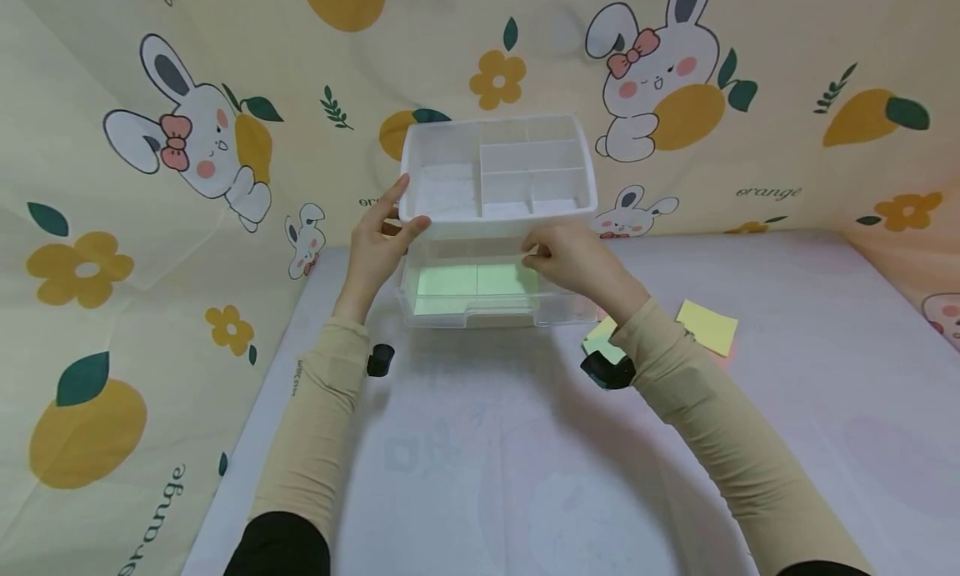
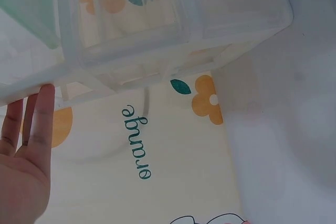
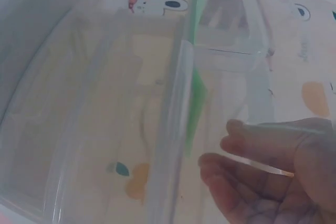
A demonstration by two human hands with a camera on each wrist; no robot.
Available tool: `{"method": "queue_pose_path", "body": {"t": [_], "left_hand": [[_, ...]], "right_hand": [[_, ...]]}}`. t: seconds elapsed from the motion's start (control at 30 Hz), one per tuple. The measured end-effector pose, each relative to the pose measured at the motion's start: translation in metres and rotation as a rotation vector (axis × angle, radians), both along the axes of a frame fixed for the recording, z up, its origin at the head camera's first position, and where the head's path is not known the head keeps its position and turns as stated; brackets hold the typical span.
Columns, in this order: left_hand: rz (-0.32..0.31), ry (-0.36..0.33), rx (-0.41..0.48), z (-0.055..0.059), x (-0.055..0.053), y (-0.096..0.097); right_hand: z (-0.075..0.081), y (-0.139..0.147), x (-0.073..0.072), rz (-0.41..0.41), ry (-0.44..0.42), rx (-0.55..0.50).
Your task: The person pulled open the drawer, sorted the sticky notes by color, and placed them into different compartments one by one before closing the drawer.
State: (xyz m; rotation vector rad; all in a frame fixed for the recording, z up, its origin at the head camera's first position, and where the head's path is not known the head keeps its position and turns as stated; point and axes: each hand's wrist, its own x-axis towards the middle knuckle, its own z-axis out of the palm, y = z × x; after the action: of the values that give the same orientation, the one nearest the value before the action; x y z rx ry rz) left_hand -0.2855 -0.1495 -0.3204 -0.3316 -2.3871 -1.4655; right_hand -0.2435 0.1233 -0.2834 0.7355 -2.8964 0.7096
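A clear plastic storage box (image 1: 498,224) has a divided top tray and a drawer (image 1: 435,319) pulled out below it. Two pale green paper squares (image 1: 447,291) lie side by side in the drawer. My left hand (image 1: 377,244) grips the box's left side, thumb at the front corner of the tray and fingers along the side. Over the drawer's right half is my right hand (image 1: 573,263), its fingers bent and fingertips close to the green paper. In the right wrist view, a gap shows between thumb and fingers, and green paper (image 3: 197,103) stands out beside the drawer wall.
Yellow sticky notes (image 1: 707,328) lie on the table to the right of the box. More notes (image 1: 603,343) are partly covered by the right sleeve. A patterned cloth (image 1: 450,59) with rabbits and oranges hangs close behind the box.
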Motion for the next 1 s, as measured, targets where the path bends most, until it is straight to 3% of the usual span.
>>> {"method": "queue_pose_path", "body": {"t": [0.27, 0.57, 0.7, 1.0], "left_hand": [[0.005, -0.006, 0.001, -0.001, -0.001, 0.000], [0.007, -0.003, -0.005, 0.000, -0.001, 0.000], [0.009, -0.001, -0.009, 0.000, -0.001, 0.001], [0.011, -0.003, -0.006, -0.001, -0.001, 0.001]], "right_hand": [[0.003, 0.006, 0.004, 0.014, 0.006, -0.142], [0.009, 0.030, 0.013, -0.068, -0.055, -0.271], [0.010, 0.045, 0.018, -0.104, -0.034, -0.316], [-0.008, 0.088, 0.022, -0.229, 0.019, -0.333]]}}
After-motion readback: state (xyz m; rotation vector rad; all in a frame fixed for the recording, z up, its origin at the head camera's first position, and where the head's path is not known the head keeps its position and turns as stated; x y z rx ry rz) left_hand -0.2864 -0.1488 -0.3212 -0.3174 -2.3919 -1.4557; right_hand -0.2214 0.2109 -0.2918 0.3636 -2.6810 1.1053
